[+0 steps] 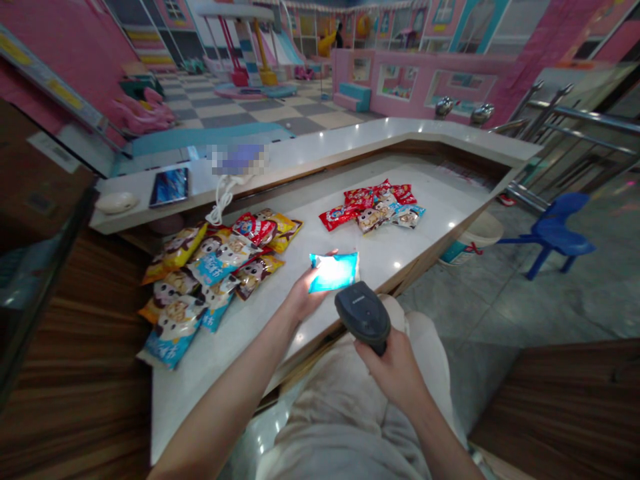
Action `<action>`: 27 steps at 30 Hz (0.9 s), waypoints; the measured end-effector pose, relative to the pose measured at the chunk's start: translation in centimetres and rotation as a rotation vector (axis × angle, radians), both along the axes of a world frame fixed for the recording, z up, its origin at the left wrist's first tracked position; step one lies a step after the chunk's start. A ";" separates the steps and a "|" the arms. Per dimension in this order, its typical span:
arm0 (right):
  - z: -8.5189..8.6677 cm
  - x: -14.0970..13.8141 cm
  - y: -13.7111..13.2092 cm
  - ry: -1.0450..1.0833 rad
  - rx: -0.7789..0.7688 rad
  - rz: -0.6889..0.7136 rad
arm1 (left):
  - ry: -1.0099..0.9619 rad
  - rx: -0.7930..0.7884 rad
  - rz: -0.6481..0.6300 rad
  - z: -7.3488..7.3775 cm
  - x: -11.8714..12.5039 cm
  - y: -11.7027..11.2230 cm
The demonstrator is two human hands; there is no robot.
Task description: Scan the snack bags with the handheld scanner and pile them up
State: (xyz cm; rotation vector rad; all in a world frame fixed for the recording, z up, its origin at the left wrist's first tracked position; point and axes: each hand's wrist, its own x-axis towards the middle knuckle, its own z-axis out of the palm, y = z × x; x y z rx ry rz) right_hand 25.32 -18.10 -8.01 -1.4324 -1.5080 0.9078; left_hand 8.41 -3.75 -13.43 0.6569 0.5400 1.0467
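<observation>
— Fingers (pixel 325 255) of the left hand (pixel 301 299) pinch a blue packet (pixel 334 271) at its left end, with the thumb on top. Where is it exactly?
— It is held just over the worktop (pixel 400 260), near the front edge, between the two piles. Its face is lit very bright, so I cannot read the print.
— And the right hand (pixel 395 370)?
— Its fingers (pixel 374 348) are closed around the handle of a dark scanner (pixel 363 312). The scanner head is just beside the packet, on the near side, and not touching it.
— What is in the piles?
— The left pile (pixel 210 273) has many sealed snack bags, yellow, blue and red, lying one over another. The far pile (pixel 381 205) is smaller, mostly red bags with some blue. All bags are closed, so what is inside does not show.
— Any open container?
— A white tub (pixel 477 235) stands on the floor by the right end of the worktop. Its inside is hidden from here.
— Something on the upper ledge (pixel 320 150)?
— A phone (pixel 170 187) lying flat, and a white cable (pixel 223 197) hanging down toward the left pile.
</observation>
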 end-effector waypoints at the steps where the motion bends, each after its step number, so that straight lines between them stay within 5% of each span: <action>1: 0.0 0.0 0.0 -0.003 0.001 0.003 | 0.003 0.003 -0.001 0.0 0.0 0.0; 27: 1.6 0.4 -0.6 -0.047 -0.053 -0.015 | 0.012 -0.002 -0.004 -0.3 -0.6 0.0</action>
